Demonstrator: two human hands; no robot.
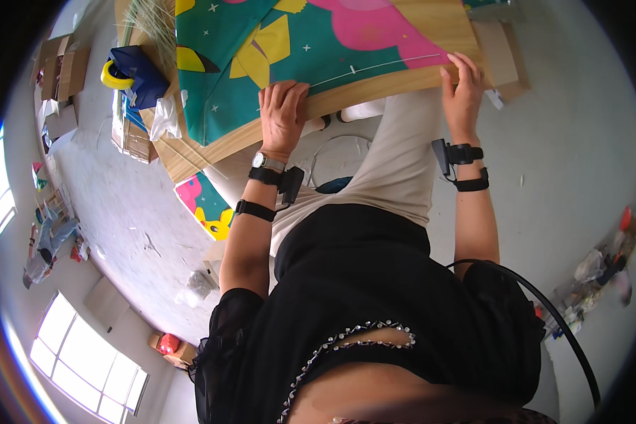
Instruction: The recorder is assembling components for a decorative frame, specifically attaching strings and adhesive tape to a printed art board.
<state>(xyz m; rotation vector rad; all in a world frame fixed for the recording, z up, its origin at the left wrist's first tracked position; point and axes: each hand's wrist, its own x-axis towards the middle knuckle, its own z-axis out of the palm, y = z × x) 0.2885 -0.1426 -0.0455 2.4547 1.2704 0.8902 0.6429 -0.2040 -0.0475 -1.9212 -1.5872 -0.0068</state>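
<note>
A green printed fabric (233, 106) with pink and yellow shapes lies on a wooden tabletop (374, 85). A thin white rod (389, 62) with a small clip (353, 70) runs along its near edge. My left hand (283, 113) rests on that edge, fingers bent and together over the fabric and rod's left part. My right hand (461, 95) has its bent fingertips at the rod's right end by the pink area; what exactly they pinch is too small to tell. Both wrists wear black strapped devices.
Left on the table are a navy box (145, 78), yellow tape roll (116, 74) and pale strands (155, 28). Another printed piece (208, 208) hangs lower left. Cardboard (509, 56) lies beyond the table's right end; clutter (49, 240) lines the left wall. My legs are beneath the table's edge.
</note>
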